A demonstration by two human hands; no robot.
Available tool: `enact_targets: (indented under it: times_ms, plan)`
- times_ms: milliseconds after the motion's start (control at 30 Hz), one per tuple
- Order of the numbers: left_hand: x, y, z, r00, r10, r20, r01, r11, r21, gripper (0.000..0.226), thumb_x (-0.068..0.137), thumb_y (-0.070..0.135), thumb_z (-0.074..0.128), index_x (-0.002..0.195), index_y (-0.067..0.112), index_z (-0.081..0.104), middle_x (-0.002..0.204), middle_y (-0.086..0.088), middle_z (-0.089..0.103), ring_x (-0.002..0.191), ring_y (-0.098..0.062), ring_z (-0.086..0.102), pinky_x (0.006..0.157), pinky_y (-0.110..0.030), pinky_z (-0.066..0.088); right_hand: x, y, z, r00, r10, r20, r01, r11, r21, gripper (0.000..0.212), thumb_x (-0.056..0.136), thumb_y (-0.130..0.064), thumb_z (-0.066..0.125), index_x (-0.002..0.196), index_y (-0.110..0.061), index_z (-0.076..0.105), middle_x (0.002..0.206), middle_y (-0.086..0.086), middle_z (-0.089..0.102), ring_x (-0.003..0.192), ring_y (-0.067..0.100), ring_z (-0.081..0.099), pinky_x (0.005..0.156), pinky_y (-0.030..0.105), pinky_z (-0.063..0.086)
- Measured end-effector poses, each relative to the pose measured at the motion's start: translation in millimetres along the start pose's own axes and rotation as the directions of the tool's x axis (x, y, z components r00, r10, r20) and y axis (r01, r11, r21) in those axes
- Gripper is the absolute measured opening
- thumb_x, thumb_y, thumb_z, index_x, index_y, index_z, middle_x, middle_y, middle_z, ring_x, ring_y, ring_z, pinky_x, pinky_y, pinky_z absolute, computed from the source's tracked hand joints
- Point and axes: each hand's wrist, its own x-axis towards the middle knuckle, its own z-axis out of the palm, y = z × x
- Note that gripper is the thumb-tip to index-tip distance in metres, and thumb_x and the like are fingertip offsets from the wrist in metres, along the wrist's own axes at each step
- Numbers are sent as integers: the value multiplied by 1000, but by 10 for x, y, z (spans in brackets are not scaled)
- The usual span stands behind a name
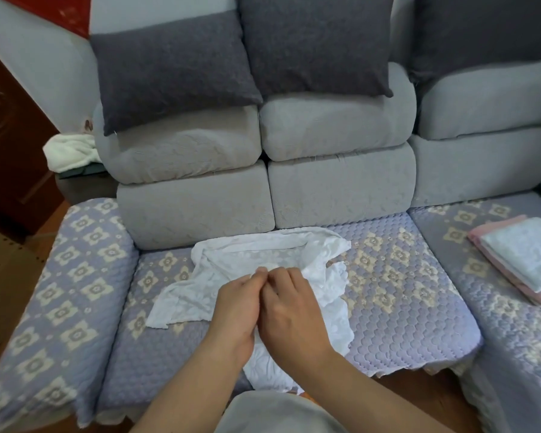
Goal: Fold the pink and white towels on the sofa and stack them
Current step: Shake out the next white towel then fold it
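Pinching a crumpled white towel (263,264) at its middle, the left hand (235,310) and right hand (289,310) meet side by side, fingers curled into the cloth. It lies unfolded on the sofa (403,276) seat, well apart from a folded stack (519,260), white on pink, at the right. Folding seems only begun; next likely calls for finding corners and spreading it flat.

The white towel (263,254) is thin, crumpled matt cloth with a woven pattern. The sofa cover (397,276) is quilted cloth; the cushions (172,73) are rough dark fabric.
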Motion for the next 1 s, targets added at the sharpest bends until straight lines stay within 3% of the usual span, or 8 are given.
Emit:
enact_targets:
  times_ms: [133,200,333,400,600,767,900,1000]
  plan:
    - [38,38,-59,1000,-9,14,10,998,-58,32,104,22,51,97,3,76,95,-13,78,91,-23,75,83,-35,54,-76,114,-56,992,125,-25,-112,949,294,39,97,-12,45,131,-8,61,111,2,54,101,14,50,84,21,46]
    - [76,102,-80,1000,27,11,-27,1000,-6,29,105,19,50,101,2,74,97,-15,77,93,-27,75,87,-38,57,-124,213,-72,964,266,3,-239,862,447,39,97,-15,48,135,-17,56,120,-5,49,107,4,51,89,15,46]
    - [150,376,-80,986,167,-13,-163,973,166,24,102,16,56,90,5,73,89,-16,76,83,-29,76,76,-35,62,-293,551,-11,841,504,196,-532,706,468,44,95,-11,56,132,-34,50,119,-18,53,112,-3,53,96,26,49]
    - [165,566,-71,971,238,24,-236,936,261,26,103,17,53,91,6,73,86,-14,77,80,-27,76,74,-32,62,-322,683,-44,808,536,244,-585,678,446,41,95,-15,58,130,-35,52,116,-23,57,111,-5,54,98,31,50]
    - [30,1017,64,946,309,98,-324,907,268,27,105,19,51,91,8,72,86,-17,76,80,-31,76,78,-37,62,56,484,-282,920,359,157,-384,749,540,55,90,-40,68,139,-33,45,126,-20,54,118,-4,51,100,21,45]
    - [-128,1155,252,936,330,123,-350,915,201,26,105,17,49,99,2,70,92,-20,75,82,-30,76,73,-32,63,382,183,-450,914,386,123,-380,713,589,76,82,-51,69,147,-35,32,134,-15,43,121,0,43,100,21,42]
    - [-220,1234,351,920,381,88,-389,916,96,26,104,13,48,90,2,66,74,-10,68,81,-27,74,75,-33,63,533,13,-565,882,471,-3,-383,721,577,58,88,-42,66,139,-35,39,120,-21,46,107,-4,46,89,14,42]
    - [-274,1257,370,914,400,68,-403,914,45,27,104,11,47,85,4,65,63,-2,68,78,-24,73,80,-36,63,618,8,-640,842,537,-60,-406,702,585,26,94,-36,60,118,-31,54,105,-19,58,93,1,57,80,20,48]
